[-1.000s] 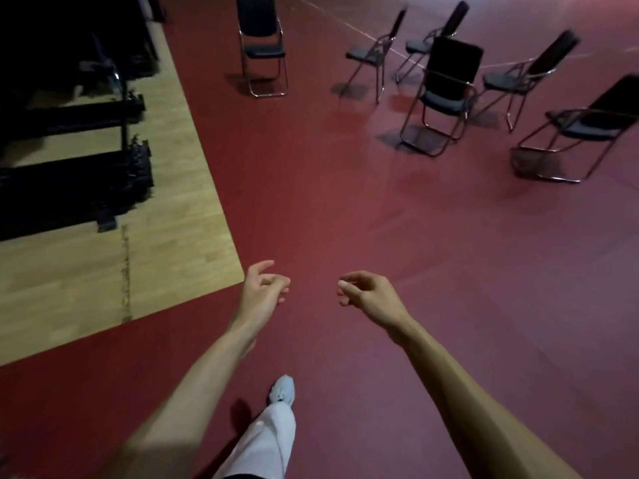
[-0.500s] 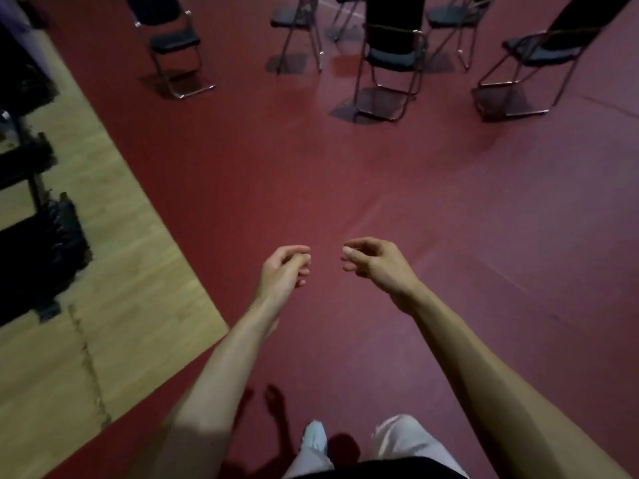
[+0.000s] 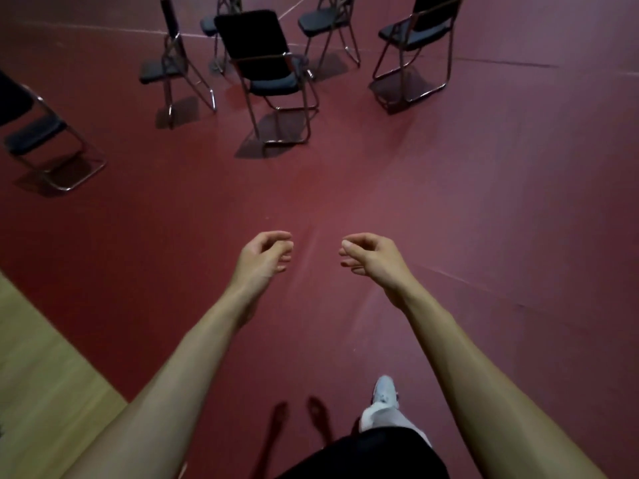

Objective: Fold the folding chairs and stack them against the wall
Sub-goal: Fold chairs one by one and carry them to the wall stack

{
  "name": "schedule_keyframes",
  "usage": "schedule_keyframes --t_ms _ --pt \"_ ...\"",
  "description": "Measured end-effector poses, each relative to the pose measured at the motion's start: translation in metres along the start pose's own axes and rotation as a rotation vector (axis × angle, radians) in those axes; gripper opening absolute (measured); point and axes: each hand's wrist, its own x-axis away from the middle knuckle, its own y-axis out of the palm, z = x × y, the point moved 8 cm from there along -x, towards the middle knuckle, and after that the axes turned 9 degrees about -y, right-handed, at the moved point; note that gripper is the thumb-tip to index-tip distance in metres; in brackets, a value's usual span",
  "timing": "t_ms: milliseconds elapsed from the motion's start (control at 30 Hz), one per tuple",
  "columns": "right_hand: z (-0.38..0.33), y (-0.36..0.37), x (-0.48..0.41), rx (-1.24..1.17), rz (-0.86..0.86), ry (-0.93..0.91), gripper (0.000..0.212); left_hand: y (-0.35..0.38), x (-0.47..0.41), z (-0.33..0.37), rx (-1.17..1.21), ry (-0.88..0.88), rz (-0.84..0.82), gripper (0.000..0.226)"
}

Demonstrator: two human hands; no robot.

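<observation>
Reaching forward over the red floor (image 3: pixel 484 209), two bare forearms run from the bottom corners toward the middle of the frame. The left grip (image 3: pixel 264 252) hangs in the air just left of centre, fingers loosely curled and holding nothing. The right grip (image 3: pixel 371 257) hangs just right of centre, also loosely curled and empty. The two are near each other but apart.

The folding chairs all stand unfolded on the red floor across the upper part of the frame, well apart from both grips. The nearest chair (image 3: pixel 273 83) is at upper centre, its dark backrest turned toward the camera. Just left of it is a side-on chair (image 3: pixel 162 69). A left-edge chair (image 3: pixel 34 133) is cut off by the frame at upper left. An upper-right chair (image 3: pixel 415 32) stands at the top right of centre, and a top-centre chair (image 3: pixel 321 20) sits between it and the nearest one. A half-hidden chair (image 3: pixel 209 25) shows behind the nearest chair's backrest.

A strip of wooden floor (image 3: pixel 41 375) fills the lower left corner. At bottom centre, a pale shoe (image 3: pixel 384 392) is planted on the red floor.
</observation>
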Motion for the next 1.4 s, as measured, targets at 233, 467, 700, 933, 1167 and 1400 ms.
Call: schedule_keyframes --t_ms 233,467,700,933,1167,1400 --pt "-0.032 -0.057 -0.114 0.006 0.019 0.013 0.006 0.056 -0.099 0.069 0.064 -0.005 -0.003 0.016" --pt "-0.052 -0.039 -0.232 0.059 -0.021 0.019 0.004 0.049 -0.204 0.093 0.214 -0.047 0.041 0.015" --pt "-0.076 0.031 -0.385 0.141 -0.072 0.02 0.007 -0.005 -0.353 0.129 0.34 -0.061 0.087 0.014" --pt "-0.121 0.085 -0.533 0.189 -0.065 0.014 0.012 -0.054 -0.481 0.186 0.312 -0.084 0.078 0.014" --pt "-0.121 0.078 -0.646 0.115 -0.068 0.112 0.023 -0.054 -0.588 0.224 0.291 -0.106 0.086 0.018" --pt "-0.11 0.002 -0.781 -0.013 0.012 0.139 0.017 0.027 -0.72 0.285 0.084 -0.142 0.033 0.015"
